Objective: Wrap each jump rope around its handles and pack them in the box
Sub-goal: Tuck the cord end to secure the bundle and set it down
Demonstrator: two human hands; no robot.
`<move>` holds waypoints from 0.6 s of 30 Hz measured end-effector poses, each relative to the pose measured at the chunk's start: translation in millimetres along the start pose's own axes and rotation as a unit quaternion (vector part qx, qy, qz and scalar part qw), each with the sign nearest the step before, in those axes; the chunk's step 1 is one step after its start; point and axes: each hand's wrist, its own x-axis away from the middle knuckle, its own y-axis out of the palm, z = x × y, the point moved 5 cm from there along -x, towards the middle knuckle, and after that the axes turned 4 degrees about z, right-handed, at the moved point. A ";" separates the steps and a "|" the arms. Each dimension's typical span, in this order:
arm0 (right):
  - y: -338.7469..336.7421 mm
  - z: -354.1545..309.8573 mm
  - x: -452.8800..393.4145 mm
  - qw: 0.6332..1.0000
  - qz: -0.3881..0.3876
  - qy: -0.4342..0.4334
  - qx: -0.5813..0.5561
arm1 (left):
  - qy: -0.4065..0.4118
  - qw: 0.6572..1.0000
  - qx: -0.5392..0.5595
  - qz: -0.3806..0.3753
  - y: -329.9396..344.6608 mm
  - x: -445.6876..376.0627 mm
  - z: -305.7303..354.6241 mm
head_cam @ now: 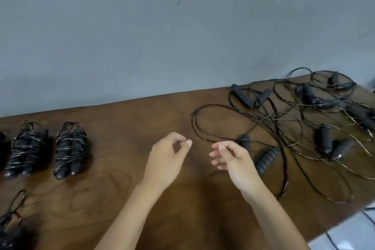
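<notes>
- The tabletop (125, 119) under my grips is brown wood, grained, faintly sheened.
- Right of my right grip, matt ribbed foam-like handles (265, 160); thin glossy black cords (213, 107).

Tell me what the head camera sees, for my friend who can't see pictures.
Two empty hands, left hand and right hand, hover over a brown table. Wrapped jump ropes lie on the left; a tangled pile of ropes sprawls on the right.
</notes>
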 end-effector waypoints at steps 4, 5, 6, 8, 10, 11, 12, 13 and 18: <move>-52.6 31.3 -7.2 0.997 0.076 0.015 0.027 | -0.009 0.998 -0.006 -0.068 61.5 3.7 20.1; -65.5 40.4 -9.9 0.994 0.101 0.021 0.038 | -0.011 0.997 -0.004 -0.082 76.3 4.4 24.8; -76.3 49.3 -12.8 0.991 0.122 0.028 0.048 | -0.013 0.996 -0.002 -0.093 89.0 5.0 29.1; -95.9 63.5 -18.2 0.985 0.147 0.040 0.078 | -0.017 0.994 -0.003 -0.109 113.3 4.9 35.7; -113.8 74.0 -23.5 0.979 0.159 0.038 0.119 | -0.028 0.993 -0.010 -0.117 135.8 3.5 41.0; -122.5 78.5 -26.5 0.976 0.159 0.034 0.148 | -0.035 0.992 -0.017 -0.118 146.5 2.6 43.6; -129.4 82.7 -29.8 0.972 0.153 0.031 0.178 | -0.041 0.992 -0.025 -0.118 156.6 1.9 46.1; -134.9 86.9 -32.8 0.968 0.142 0.035 0.203 | -0.044 0.991 -0.038 -0.119 166.0 1.3 48.8; -137.7 105.0 -47.7 0.970 0.026 0.067 0.234 | -0.056 0.987 -0.109 -0.107 201.5 -0.7 62.0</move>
